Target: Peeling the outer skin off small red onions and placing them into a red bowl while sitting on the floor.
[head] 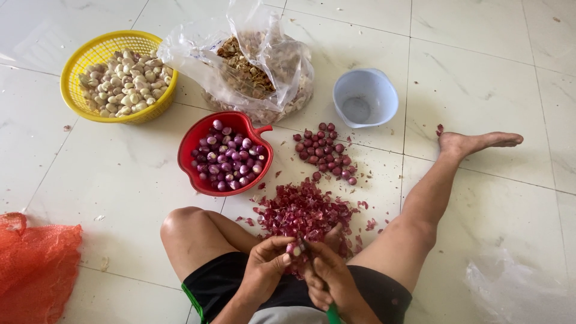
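We see a white tiled floor (492, 78) carrying everything. At upper left a yellow basket (78, 90) of garlic cloves stands on it. Just beside it lies a clear plastic bag (192, 51) of dry husks. A red bowl (195, 141) of peeled shallots sits below the bag. To its right we note a loose cluster of unpeeled shallots (326, 153) and an empty pale blue bowl (365, 97). A heap of purple peels (303, 211) lies nearer us. An orange mesh sack (33, 270) rests at lower left.
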